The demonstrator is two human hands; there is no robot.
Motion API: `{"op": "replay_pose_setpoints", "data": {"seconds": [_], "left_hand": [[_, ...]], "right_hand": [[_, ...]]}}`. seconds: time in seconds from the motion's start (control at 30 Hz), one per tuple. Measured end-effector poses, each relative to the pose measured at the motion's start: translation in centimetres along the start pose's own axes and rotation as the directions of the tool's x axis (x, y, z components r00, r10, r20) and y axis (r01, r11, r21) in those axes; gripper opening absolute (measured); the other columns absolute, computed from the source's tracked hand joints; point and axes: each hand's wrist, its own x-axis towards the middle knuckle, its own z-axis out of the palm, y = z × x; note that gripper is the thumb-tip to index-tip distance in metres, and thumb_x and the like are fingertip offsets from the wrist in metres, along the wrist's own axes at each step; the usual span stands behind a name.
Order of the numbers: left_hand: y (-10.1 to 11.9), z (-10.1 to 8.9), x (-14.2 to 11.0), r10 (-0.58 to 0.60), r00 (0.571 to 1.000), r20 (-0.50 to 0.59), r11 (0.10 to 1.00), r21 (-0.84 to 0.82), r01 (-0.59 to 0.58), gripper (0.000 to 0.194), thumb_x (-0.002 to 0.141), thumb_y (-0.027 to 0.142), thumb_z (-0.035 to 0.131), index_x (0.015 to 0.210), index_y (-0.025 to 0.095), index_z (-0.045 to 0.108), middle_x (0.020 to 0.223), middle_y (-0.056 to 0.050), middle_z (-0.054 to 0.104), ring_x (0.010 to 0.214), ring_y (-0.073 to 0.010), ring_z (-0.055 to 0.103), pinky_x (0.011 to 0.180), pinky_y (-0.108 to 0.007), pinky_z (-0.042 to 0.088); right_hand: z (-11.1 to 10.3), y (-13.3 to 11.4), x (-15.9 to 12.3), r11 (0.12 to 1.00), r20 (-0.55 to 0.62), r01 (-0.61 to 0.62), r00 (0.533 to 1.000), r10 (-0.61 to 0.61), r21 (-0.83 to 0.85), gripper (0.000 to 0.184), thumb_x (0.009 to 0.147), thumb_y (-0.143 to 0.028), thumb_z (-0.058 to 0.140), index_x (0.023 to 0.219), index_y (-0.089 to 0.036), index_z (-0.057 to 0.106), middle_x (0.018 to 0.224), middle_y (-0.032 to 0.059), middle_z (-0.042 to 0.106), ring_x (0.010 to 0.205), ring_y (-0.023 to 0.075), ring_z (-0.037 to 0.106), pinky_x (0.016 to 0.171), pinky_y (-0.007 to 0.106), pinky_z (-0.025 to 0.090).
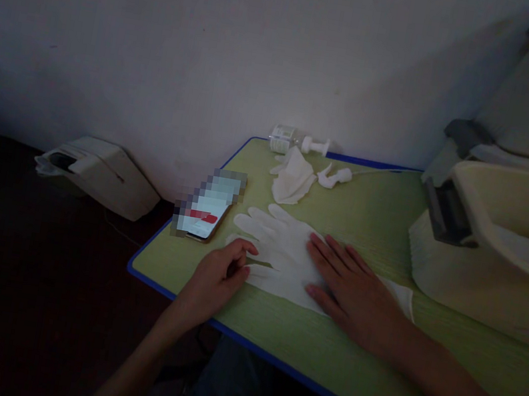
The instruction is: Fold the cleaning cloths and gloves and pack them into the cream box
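A white rubber glove (pixel 281 245) lies flat on the green table (pixel 374 209), fingers pointing left. My right hand (pixel 351 287) rests flat on the glove's palm and cuff, fingers stretched out. My left hand (pixel 221 275) is curled beside the glove's thumb, fingertips pinched at its lower edge. A phone (pixel 206 212) with a lit screen lies just left of the glove.
A crumpled white glove or cloth (pixel 292 179), a small white piece (pixel 333 177) and a lying pump bottle (pixel 294 141) sit at the table's far edge by the wall. A large cream machine (pixel 494 250) fills the right side. A white box (pixel 101 174) lies on the dark floor at left.
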Motion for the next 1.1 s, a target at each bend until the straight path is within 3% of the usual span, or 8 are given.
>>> {"op": "replay_pose_setpoints", "data": {"seconds": [0.27, 0.4, 0.5, 0.63, 0.93, 1.0, 1.1], "left_hand": [[-0.1, 0.5, -0.5, 0.000, 0.998, -0.067, 0.992, 0.129, 0.009, 0.021, 0.075, 0.016, 0.049, 0.095, 0.018, 0.054, 0.061, 0.006, 0.044, 0.056, -0.0118, 0.044, 0.056, -0.023, 0.034], [0.1, 0.4, -0.8, 0.098, 0.985, -0.139, 0.986, 0.147, -0.078, 0.012, 0.074, 0.013, 0.051, 0.083, 0.018, 0.056, 0.075, 0.000, 0.053, 0.069, -0.0136, 0.051, 0.066, -0.025, 0.040], [0.2, 0.2, -0.8, 0.147, 0.982, -0.119, 0.982, 0.136, -0.131, 0.007, 0.075, 0.013, 0.051, 0.074, 0.018, 0.056, 0.079, -0.002, 0.055, 0.072, -0.0139, 0.053, 0.066, -0.024, 0.042], [0.2, 0.1, -0.7, 0.131, 0.986, -0.104, 0.985, 0.129, -0.117, 0.007, 0.076, 0.014, 0.052, 0.074, 0.018, 0.058, 0.076, -0.001, 0.055, 0.071, -0.0138, 0.053, 0.066, -0.024, 0.042], [0.1, 0.1, -0.4, 0.070, 0.977, -0.200, 0.997, 0.036, -0.064, 0.012, 0.075, 0.028, 0.057, 0.079, 0.017, 0.058, 0.076, -0.001, 0.060, 0.070, -0.0142, 0.055, 0.066, -0.025, 0.043], [0.3, 0.1, -0.1, 0.105, 0.976, -0.190, 0.991, 0.098, -0.087, 0.011, 0.077, 0.027, 0.054, 0.080, 0.017, 0.058, 0.077, -0.002, 0.060, 0.070, -0.0146, 0.055, 0.064, -0.025, 0.043], [1.5, -0.1, 1.1, 0.231, 0.969, -0.086, 0.941, 0.271, -0.200, 0.008, 0.079, 0.023, 0.051, 0.081, 0.018, 0.058, 0.081, -0.004, 0.060, 0.074, -0.0159, 0.056, 0.068, -0.027, 0.044]], "right_hand": [[-0.3, -0.2, 0.1, 1.000, 0.027, 0.002, 1.000, -0.001, -0.029, 0.060, 0.093, -0.047, 0.029, 0.140, -0.009, 0.034, 0.146, 0.0130, 0.032, 0.134, 0.0300, 0.031, 0.106, 0.051, 0.033], [-0.4, -0.2, 0.1, 0.999, 0.038, 0.006, 0.999, -0.005, -0.033, 0.063, 0.092, -0.049, 0.032, 0.141, -0.008, 0.033, 0.147, 0.0136, 0.029, 0.134, 0.0315, 0.031, 0.106, 0.053, 0.031], [-0.5, -0.3, 0.0, 1.000, 0.020, 0.017, 1.000, -0.017, -0.009, 0.065, 0.091, -0.050, 0.033, 0.141, -0.009, 0.032, 0.147, 0.0140, 0.030, 0.135, 0.0309, 0.029, 0.106, 0.053, 0.031], [-0.6, -0.3, 0.0, 1.000, 0.028, 0.004, 1.000, -0.004, -0.005, 0.065, 0.091, -0.050, 0.036, 0.141, -0.009, 0.033, 0.147, 0.0141, 0.030, 0.135, 0.0306, 0.027, 0.107, 0.052, 0.030], [-0.5, -0.3, -0.1, 1.000, 0.003, 0.006, 1.000, -0.006, 0.018, 0.064, 0.090, -0.050, 0.037, 0.141, -0.010, 0.033, 0.147, 0.0144, 0.030, 0.136, 0.0298, 0.027, 0.107, 0.052, 0.030], [-0.8, -0.4, 0.0, 1.000, 0.018, -0.001, 1.000, 0.001, 0.015, 0.065, 0.090, -0.049, 0.037, 0.140, -0.008, 0.034, 0.146, 0.0149, 0.030, 0.135, 0.0306, 0.027, 0.108, 0.052, 0.029], [-1.1, -0.7, 0.0, 1.000, 0.035, -0.010, 0.999, 0.010, 0.010, 0.064, 0.090, -0.047, 0.040, 0.139, -0.006, 0.035, 0.146, 0.0153, 0.029, 0.135, 0.0312, 0.027, 0.109, 0.051, 0.028]]}}
